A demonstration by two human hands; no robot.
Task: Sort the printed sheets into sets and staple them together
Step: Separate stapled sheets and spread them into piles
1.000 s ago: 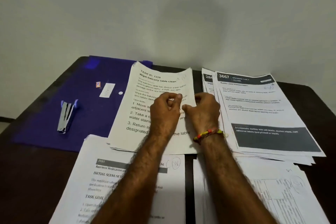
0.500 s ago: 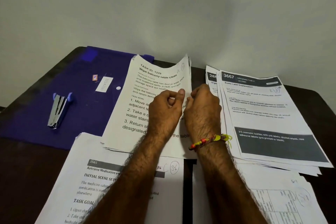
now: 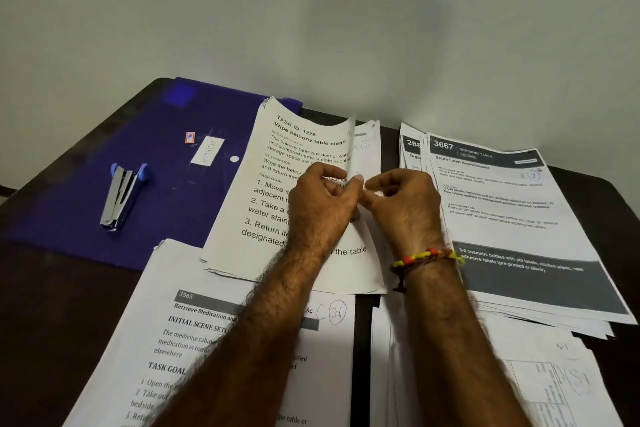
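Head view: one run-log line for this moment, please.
step: sorting | left hand: pinches top sheet edge, lifted | right hand: fingers curled at same edge | stapler: idle on blue folder

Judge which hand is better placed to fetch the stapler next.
Left, probably. The stapler lies on the purple folder on the left hand's side; the right hand would have to cross over it.

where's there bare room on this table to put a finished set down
Bare dark table shows at the near left, between the purple folder and the 3565 stack. The folder has room around the stapler. Centre and right are crowded with paper stacks and both hands.
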